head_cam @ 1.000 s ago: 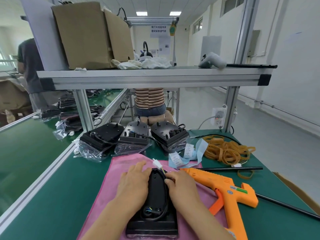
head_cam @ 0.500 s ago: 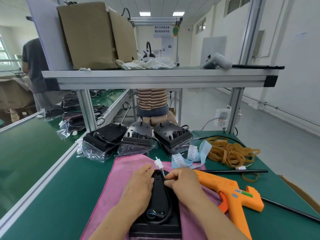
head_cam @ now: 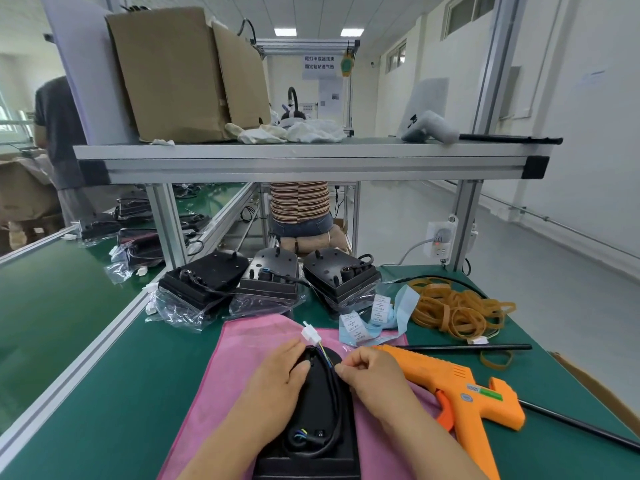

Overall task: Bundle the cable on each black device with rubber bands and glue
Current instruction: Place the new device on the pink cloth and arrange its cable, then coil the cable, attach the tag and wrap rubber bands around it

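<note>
A black device [head_cam: 317, 407] lies on a pink cloth [head_cam: 242, 344] in front of me. Its black cable [head_cam: 337, 400] runs along the top and ends in a white connector [head_cam: 310, 333] at the far end. My left hand [head_cam: 277, 379] rests on the device's left side, fingers pressing near the cable. My right hand [head_cam: 372, 374] pinches the thin coloured wires just below the connector. An orange glue gun [head_cam: 460, 389] lies to the right on the cloth's edge. A heap of tan rubber bands [head_cam: 457, 310] sits at the back right.
Three more black devices [head_cam: 270, 277] in clear bags stand behind the cloth. White labels on blue strips [head_cam: 374, 317] lie beside them. A black rod [head_cam: 464, 348] and a single rubber band [head_cam: 495, 358] lie right of the glue gun. A shelf frame [head_cam: 304, 161] spans overhead.
My right hand's fingers have closed into a pinch on the wires below the connector. My left hand shifted slightly back along the device. The view moved a little closer.
</note>
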Tool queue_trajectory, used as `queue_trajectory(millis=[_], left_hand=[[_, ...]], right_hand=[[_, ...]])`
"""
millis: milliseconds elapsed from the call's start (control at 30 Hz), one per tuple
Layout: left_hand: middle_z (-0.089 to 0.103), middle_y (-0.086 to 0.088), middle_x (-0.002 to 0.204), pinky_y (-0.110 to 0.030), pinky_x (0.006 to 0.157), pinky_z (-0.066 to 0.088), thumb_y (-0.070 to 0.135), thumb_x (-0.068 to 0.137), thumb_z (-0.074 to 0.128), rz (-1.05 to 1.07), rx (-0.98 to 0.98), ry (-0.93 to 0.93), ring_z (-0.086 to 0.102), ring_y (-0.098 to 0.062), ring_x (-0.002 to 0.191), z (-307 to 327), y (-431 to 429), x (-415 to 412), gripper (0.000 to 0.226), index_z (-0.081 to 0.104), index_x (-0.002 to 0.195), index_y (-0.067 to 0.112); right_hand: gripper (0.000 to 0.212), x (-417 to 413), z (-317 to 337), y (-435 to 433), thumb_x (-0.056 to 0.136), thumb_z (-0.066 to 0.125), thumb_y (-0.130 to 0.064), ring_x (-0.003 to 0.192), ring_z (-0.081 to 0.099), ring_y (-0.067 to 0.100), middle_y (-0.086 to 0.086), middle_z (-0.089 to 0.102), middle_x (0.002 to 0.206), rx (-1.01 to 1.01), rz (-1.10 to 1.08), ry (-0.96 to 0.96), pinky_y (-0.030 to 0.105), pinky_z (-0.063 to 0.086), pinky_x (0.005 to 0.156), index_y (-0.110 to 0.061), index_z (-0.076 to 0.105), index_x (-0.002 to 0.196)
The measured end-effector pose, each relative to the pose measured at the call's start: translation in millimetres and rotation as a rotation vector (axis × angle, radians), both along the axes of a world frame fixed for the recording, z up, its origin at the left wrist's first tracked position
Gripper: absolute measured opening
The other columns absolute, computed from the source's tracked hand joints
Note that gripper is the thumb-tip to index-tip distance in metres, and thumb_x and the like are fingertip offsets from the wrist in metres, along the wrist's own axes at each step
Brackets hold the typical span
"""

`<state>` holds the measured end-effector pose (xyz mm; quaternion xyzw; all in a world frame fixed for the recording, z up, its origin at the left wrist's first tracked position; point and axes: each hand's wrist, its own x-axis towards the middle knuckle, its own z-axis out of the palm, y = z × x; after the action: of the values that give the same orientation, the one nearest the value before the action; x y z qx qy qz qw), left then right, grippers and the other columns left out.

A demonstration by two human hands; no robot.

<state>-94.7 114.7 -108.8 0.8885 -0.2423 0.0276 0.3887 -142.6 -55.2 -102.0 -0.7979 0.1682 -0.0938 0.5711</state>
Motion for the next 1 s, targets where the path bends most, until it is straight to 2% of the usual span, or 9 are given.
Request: queue_trajectory(millis=[67,167,300,467,567,700,833,900,1000], left_hand=[[0.049,0.017,0.139,0.005,0.097,0.019,0.027,0.102,0.046,-0.030,0.070,0.021,0.040,0.008,0.121,1.9,0.4,1.3,0.036,0.051,0.138,0.024],[0.035,0.013,0.155,-0.022,0.119,0.020,0.032,0.103,0.043,-0.029,0.125,0.081,0.030,-0.002,0.142,6.2,3.8,3.8,0.046,0.040,0.149,0.026],[0.043,0.010,0.150,-0.024,0.117,0.023,0.033,0.103,0.044,0.004,0.122,0.072,0.036,-0.006,0.139,5.8,2.9,2.9,0.043,0.045,0.145,0.024],[0.047,0.011,0.145,-0.021,0.110,0.028,0.033,0.102,0.047,0.105,0.017,0.081,0.041,-0.008,0.135,5.0,3.4,-1.7,0.042,0.046,0.143,0.023],[0.046,0.009,0.147,-0.028,0.114,0.030,0.034,0.100,0.052,0.168,-0.052,0.097,0.041,-0.008,0.136,7.3,8.1,-1.9,0.044,0.046,0.142,0.024],[0.050,0.013,0.140,-0.026,0.110,0.034,0.034,0.098,0.054,0.184,-0.067,0.059,0.044,-0.005,0.131,9.9,8.5,-2.6,0.037,0.055,0.134,0.026],[0.054,0.038,0.103,-0.009,0.087,0.036,0.029,0.097,0.056,0.134,-0.099,0.040,0.051,0.008,0.109,15.0,0.7,-4.4,0.020,0.056,0.095,0.049],[0.054,0.042,0.091,-0.006,0.083,0.035,0.021,0.096,0.056,0.110,-0.085,0.024,0.050,0.015,0.099,14.9,0.2,-2.3,0.025,0.061,0.092,0.045],[0.063,0.028,0.093,-0.022,0.086,0.046,0.016,0.098,0.054,0.071,-0.031,0.063,0.058,0.003,0.097,12.1,1.7,2.5,0.021,0.070,0.101,0.030]], right_hand=[[0.018,2.0,0.4,-0.7,0.083,0.073,-0.016,0.054,0.048,0.004,-0.011,0.058,0.056,-0.078,0.026,0.024,0.020,0.038,0.057,-0.018,0.065,0.068],[0.018,6.8,7.7,-5.2,0.083,0.071,-0.018,0.060,0.052,0.005,-0.010,0.061,0.062,-0.213,0.057,0.056,0.020,0.040,0.060,-0.021,0.064,0.067],[0.007,23.6,23.4,-24.9,0.087,0.065,-0.015,0.082,0.057,0.010,-0.011,0.064,0.087,-0.377,-0.115,-0.053,0.019,0.037,0.071,-0.020,0.070,0.089],[0.027,49.2,33.9,-61.3,0.090,0.058,-0.006,0.112,0.060,0.026,0.010,0.066,0.122,-0.432,-0.155,0.027,0.028,0.045,0.090,-0.009,0.069,0.115],[0.027,49.6,31.2,-81.6,0.090,0.059,-0.011,0.112,0.060,0.024,0.007,0.066,0.123,-0.489,-0.206,0.045,0.032,0.048,0.094,-0.013,0.069,0.115],[0.024,40.7,28.4,-111.6,0.090,0.058,-0.017,0.109,0.060,0.022,0.003,0.068,0.119,-0.607,-0.256,0.107,0.030,0.045,0.082,-0.017,0.071,0.111],[0.014,38.2,27.4,-119.3,0.091,0.062,-0.022,0.099,0.061,0.017,-0.002,0.071,0.109,-0.617,-0.232,0.110,0.027,0.044,0.077,-0.021,0.073,0.100],[0.010,39.8,26.4,-112.2,0.091,0.063,-0.022,0.090,0.058,0.012,-0.004,0.071,0.104,-0.581,-0.197,0.084,0.025,0.043,0.075,-0.026,0.072,0.092],[0.011,41.4,23.8,-101.5,0.089,0.064,-0.019,0.088,0.058,0.009,-0.005,0.072,0.101,-0.566,-0.151,0.053,0.024,0.045,0.077,-0.027,0.071,0.085]])
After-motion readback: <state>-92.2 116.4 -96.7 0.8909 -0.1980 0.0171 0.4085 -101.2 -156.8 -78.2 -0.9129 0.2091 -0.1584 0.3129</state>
